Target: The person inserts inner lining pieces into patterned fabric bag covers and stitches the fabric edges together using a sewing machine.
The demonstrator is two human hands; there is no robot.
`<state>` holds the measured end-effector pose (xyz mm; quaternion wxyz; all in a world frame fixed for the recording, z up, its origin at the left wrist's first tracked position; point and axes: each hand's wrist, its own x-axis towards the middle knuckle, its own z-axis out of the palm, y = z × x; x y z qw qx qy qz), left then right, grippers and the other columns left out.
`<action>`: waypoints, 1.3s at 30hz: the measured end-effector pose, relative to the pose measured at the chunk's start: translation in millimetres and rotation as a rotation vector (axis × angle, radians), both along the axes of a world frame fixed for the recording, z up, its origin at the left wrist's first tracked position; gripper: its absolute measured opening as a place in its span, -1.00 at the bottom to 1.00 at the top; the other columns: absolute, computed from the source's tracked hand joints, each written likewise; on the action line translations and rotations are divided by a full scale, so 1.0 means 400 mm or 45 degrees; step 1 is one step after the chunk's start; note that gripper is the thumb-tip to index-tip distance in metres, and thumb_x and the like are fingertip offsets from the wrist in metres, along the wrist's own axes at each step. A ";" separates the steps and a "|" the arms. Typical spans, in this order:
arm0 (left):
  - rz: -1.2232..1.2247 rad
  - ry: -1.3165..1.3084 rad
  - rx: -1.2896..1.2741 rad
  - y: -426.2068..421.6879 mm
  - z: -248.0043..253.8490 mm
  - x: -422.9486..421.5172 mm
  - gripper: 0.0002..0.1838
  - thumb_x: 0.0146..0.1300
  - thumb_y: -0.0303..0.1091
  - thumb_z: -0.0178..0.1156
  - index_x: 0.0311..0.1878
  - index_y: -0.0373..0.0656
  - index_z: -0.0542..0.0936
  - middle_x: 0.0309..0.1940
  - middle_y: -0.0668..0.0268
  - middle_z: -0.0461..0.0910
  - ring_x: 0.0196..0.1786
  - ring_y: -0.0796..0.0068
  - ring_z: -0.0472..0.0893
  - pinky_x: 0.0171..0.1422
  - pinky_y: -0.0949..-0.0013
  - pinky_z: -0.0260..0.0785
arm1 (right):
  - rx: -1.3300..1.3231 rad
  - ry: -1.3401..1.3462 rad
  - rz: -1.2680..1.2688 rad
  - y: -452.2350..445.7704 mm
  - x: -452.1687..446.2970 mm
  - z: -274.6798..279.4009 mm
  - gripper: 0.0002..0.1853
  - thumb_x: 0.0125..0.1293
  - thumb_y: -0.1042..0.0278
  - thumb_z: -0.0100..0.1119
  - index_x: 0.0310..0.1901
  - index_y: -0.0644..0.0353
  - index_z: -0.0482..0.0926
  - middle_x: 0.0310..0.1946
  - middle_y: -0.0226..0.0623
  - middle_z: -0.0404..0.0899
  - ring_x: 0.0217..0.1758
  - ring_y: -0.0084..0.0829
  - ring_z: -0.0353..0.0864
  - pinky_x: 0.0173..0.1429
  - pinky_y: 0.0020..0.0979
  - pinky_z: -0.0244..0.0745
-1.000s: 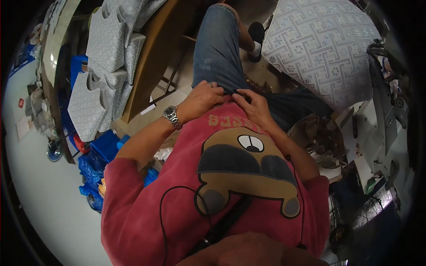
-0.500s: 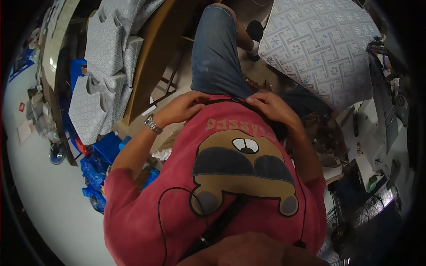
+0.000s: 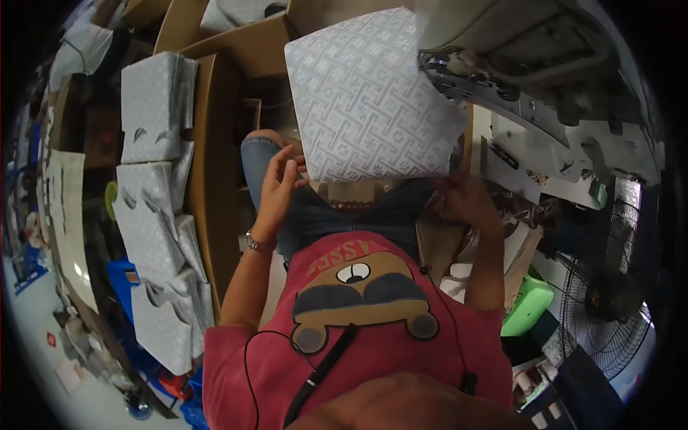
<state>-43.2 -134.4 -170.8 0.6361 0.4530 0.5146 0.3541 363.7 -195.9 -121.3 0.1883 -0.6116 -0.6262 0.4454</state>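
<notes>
A pale grey patterned fabric piece (image 3: 373,100) hangs in front of me, its right side by the sewing machine (image 3: 502,86). Close to its lower left corner is my left hand (image 3: 281,183), fingers apart and raised, holding nothing, with a metal watch on the wrist. My right hand (image 3: 462,197) is near the fabric's lower right corner, blurred and dark; its fingers are hard to make out. Below the fabric are my legs in blue jeans (image 3: 344,218).
Stacks of similar cut fabric pieces (image 3: 147,229) lie over a brown board (image 3: 208,158) on the left. A black fan (image 3: 609,294) and a green container (image 3: 527,304) stand at the right. An open cardboard box (image 3: 244,50) is beyond the board.
Both hands have left the hem of the red shirt and moved forward to either side of the patterned fabric. The view has shifted, with the fabric now nearer the middle.
</notes>
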 end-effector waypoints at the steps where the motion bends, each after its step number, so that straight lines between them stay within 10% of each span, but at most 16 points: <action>1: 0.146 -0.150 -0.044 0.045 0.011 0.037 -0.42 0.68 0.00 -0.03 0.55 -0.19 0.33 0.34 0.15 0.56 0.28 0.35 0.60 0.28 0.30 0.50 | -0.069 0.043 -0.263 0.021 0.019 0.039 -0.61 0.59 0.06 0.17 0.11 0.24 0.70 -0.07 -0.23 0.77 -0.04 -0.43 0.74 0.03 -0.38 0.56; 5: 0.053 -0.863 -0.200 0.161 0.046 0.123 -0.24 0.65 0.23 -0.15 0.60 -0.22 0.24 0.48 0.09 0.45 0.43 0.19 0.54 0.41 0.12 0.49 | 0.315 0.594 -0.730 0.106 -0.017 0.092 -0.58 0.64 0.05 0.10 0.13 0.29 0.68 -0.14 -0.35 0.76 -0.18 -0.50 0.71 -0.10 -0.44 0.53; 9: 0.143 -0.713 -0.327 0.154 0.072 0.158 -0.24 0.64 0.21 -0.10 0.58 -0.25 0.26 0.44 0.07 0.49 0.36 0.16 0.61 0.40 0.08 0.53 | 0.235 0.970 -0.812 0.168 -0.040 0.140 -0.60 0.63 0.02 0.12 0.06 0.25 0.69 -0.28 -0.44 0.73 -0.31 -0.58 0.67 -0.24 -0.47 0.52; 14: 0.008 -0.576 -0.250 0.134 0.115 0.148 -0.25 0.64 0.21 -0.11 0.61 -0.20 0.23 0.46 0.07 0.47 0.38 0.15 0.59 0.41 0.07 0.52 | -0.276 1.023 -0.459 0.217 0.020 0.153 -0.64 0.58 0.08 0.19 0.08 0.22 0.70 -0.27 -0.43 0.72 -0.33 -0.62 0.66 -0.26 -0.48 0.52; 39: 0.109 -0.487 -0.187 0.176 0.166 0.172 -0.31 0.66 0.11 -0.08 0.61 -0.17 0.23 0.50 0.15 0.44 0.45 0.22 0.53 0.50 0.13 0.42 | 0.196 0.798 -0.275 0.247 0.008 0.118 -0.71 0.53 0.19 0.28 -0.18 0.28 0.78 -0.58 -0.38 0.67 -0.59 -0.66 0.60 -0.47 -0.53 0.47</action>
